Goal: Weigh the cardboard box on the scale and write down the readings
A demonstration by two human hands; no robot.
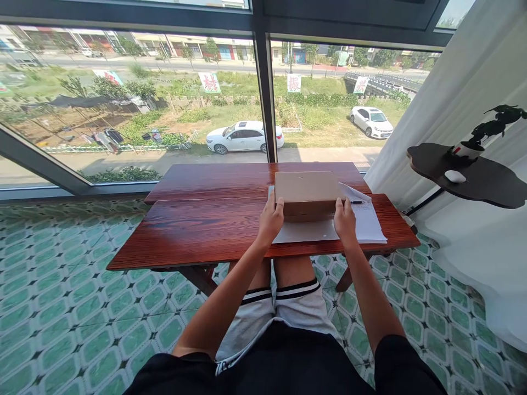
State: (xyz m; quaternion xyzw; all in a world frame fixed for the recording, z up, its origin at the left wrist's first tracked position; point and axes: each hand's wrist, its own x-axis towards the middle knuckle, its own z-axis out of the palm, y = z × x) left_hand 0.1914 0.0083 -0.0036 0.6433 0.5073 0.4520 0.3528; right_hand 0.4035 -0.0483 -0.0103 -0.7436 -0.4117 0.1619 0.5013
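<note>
Between my two hands is a closed brown cardboard box (307, 189), its top and near side facing me. My left hand (270, 218) grips the box's left end, thumb on the near side. On the opposite end my right hand (345, 218) holds it the same way. The far fingers of both hands are partly hidden by the box. White papers (370, 225) lie on the table under and to the right of the box, with a dark pen (356, 202) on them. Whether the box rests on the papers or is slightly raised, I cannot tell.
The reddish-brown wooden table (197, 225) stretches left of the box and ends before a large window. At the right, a small dark side table (489, 175) bears a potted plant (469, 149) and a white rounded object (455, 176). A white curtain (411, 131) hangs beside it.
</note>
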